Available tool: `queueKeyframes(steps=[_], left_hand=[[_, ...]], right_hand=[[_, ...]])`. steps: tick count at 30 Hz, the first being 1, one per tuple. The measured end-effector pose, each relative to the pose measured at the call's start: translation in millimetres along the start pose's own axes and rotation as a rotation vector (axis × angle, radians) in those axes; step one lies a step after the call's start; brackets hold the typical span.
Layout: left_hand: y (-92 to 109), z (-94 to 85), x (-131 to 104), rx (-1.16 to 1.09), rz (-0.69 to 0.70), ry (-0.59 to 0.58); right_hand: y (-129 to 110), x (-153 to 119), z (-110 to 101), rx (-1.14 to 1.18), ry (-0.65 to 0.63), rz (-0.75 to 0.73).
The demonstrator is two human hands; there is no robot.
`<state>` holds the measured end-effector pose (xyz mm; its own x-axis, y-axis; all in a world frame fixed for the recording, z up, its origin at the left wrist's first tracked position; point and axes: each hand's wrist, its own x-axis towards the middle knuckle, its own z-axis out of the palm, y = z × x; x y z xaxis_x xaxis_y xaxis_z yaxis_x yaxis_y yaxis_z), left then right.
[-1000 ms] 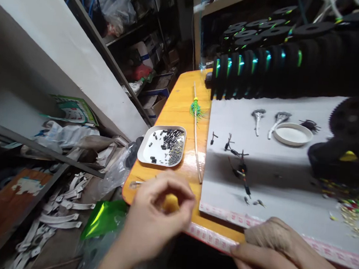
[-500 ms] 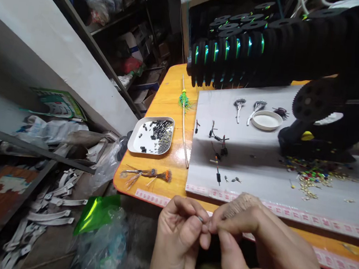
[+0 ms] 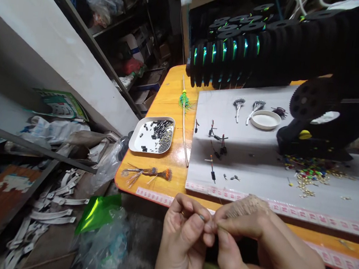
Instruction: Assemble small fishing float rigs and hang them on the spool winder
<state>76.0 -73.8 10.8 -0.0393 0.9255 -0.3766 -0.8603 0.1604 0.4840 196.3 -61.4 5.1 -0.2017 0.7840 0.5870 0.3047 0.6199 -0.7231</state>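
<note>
My left hand [image 3: 184,237] is closed in a pinch near the front edge of the table, on a tiny bluish-grey piece too small to name. Touching its fingertips, my right hand [image 3: 261,241] also pinches; what lies between that thumb and finger cannot be made out. Beyond them, a grey board [image 3: 241,158] carries small black parts with thin wires [image 3: 213,175] and a few small metal pieces [image 3: 234,177]. To the left sits a white tray [image 3: 136,140] of black cylinders and small grey pieces.
A black machine [image 3: 311,99] with a row of spools stands at the back right. Coloured and gold bits [image 3: 312,178] lie below it. A thin stick [image 3: 183,130] and a wire bundle [image 3: 150,172] rest on the yellow table [image 3: 167,94]. Shelves stand at left.
Both hands stay pinched together and have shifted slightly in the view. On the board, the nearest black part with its wire lies a little further left.
</note>
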Motion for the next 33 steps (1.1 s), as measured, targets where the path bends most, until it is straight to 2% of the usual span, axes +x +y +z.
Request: queueKeyframes(steps=[5,33], left_hand=[[-0.4,3.0,-0.3,-0.008,0.009,-0.006],[-2.1,-5.1,2.6,-0.032,0.012,-0.090]], right_hand=[[0.0,-1.5,-2.4,-0.015,-0.001,-0.001],[-3.4,4.3,0.4,-0.031,0.031,-0.025]])
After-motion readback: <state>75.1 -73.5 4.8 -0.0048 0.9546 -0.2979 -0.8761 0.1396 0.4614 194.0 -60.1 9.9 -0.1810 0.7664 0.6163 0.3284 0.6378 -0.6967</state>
